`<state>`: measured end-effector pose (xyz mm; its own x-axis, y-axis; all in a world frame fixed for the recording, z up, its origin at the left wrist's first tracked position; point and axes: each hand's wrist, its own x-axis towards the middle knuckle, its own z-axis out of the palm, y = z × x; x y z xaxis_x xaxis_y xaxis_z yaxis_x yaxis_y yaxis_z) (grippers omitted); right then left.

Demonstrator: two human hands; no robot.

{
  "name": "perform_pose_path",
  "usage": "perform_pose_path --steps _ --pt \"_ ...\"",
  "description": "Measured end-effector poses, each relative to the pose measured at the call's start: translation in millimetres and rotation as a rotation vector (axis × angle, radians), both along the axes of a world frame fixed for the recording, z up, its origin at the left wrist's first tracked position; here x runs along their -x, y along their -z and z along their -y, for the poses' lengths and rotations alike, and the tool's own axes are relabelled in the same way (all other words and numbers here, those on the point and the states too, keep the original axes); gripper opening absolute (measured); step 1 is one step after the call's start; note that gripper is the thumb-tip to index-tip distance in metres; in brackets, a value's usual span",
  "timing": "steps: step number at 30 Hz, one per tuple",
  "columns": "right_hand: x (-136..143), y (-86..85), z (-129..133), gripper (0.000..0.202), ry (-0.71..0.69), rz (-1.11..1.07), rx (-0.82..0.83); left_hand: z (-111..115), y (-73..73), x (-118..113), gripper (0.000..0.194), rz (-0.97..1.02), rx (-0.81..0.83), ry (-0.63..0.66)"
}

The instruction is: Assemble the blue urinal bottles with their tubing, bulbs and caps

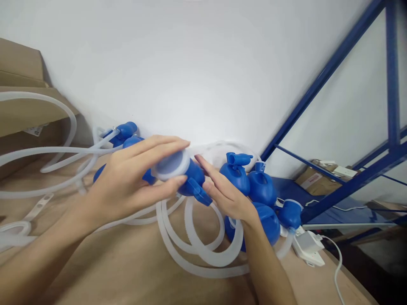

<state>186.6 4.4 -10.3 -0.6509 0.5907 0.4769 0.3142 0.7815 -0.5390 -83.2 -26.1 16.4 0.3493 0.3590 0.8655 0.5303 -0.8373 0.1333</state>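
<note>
A blue plastic cup-shaped fitting (194, 171) with a translucent white rim and a small side tab is held up over the table. My left hand (136, 173) is closed around the white-rimmed end, fingers above and thumb below. My right hand (227, 192) presses on the other end with fingertips and thumb, its fingers fairly straight. Translucent hose (193, 248) lies in loops below the hands. Just right of my right hand stand blue jugs (234, 180) with handles. Whether the hose joins the held fitting is hidden.
More blue parts (126, 129) and hoses (34, 152) lie at the left, near a cardboard box (20, 67). A similar blue fitting (290, 212) and a white power strip (308, 248) sit at the right. A blue metal rack (324, 72) stands beyond the table's right edge.
</note>
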Motion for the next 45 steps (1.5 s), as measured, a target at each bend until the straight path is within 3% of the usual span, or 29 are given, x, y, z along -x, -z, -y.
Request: perform_pose_path --steps 4,7,10,14,20,25,28,30,32,36,38,41,45 --pt "-6.8 -5.0 5.2 0.072 -0.174 -0.013 0.041 -9.9 1.6 1.6 0.033 0.262 0.104 -0.270" --pt "-1.3 -4.0 7.4 0.105 -0.088 -0.008 -0.033 -10.3 2.6 -1.0 0.040 0.370 0.130 -0.398" --pt "15.3 1.6 6.5 0.118 0.109 -0.051 -0.057 -4.7 7.5 -12.8 0.041 0.332 0.078 -0.350" --pt "29.9 6.9 3.0 0.075 0.163 -0.124 -0.093 6.1 12.1 -24.8 0.042 0.256 -0.001 -0.222" --pt "28.8 8.3 1.6 0.051 0.099 -0.221 -0.170 17.2 -0.8 -7.5 0.046 0.025 0.019 -0.006" --pt "31.3 12.4 -5.7 0.058 -0.068 -0.226 -0.082 21.3 -4.8 -3.6 0.040 -0.004 -0.016 0.176" --pt "31.0 11.2 -6.6 0.055 -0.146 -0.176 -0.010 19.8 -5.7 1.7 0.058 -0.067 -0.003 0.249" --pt "31.2 8.2 -3.9 0.047 -0.099 -0.125 0.009 17.5 -6.3 8.0 0.067 -0.111 0.027 0.230" --pt "32.9 5.3 -0.3 0.037 -0.023 -0.102 0.016 16.1 -6.3 11.8 0.065 -0.160 0.096 0.132" --pt "38.5 5.9 4.1 0.036 0.060 -0.066 -0.010 16.4 -4.4 2.2 0.037 -0.177 0.137 -0.010" --pt "39.7 8.7 4.7 0.042 0.077 -0.051 -0.023 14.9 -2.4 -6.3 0.029 -0.124 0.089 -0.010" --pt "39.0 12.3 5.4 0.063 0.129 -0.089 -0.076 9.2 1.8 -13.4 0.034 -0.051 0.064 0.020" --pt "38.6 12.5 7.6 0.081 0.174 -0.195 -0.358 4.6 5.3 -12.8 0.027 0.036 0.031 0.016"
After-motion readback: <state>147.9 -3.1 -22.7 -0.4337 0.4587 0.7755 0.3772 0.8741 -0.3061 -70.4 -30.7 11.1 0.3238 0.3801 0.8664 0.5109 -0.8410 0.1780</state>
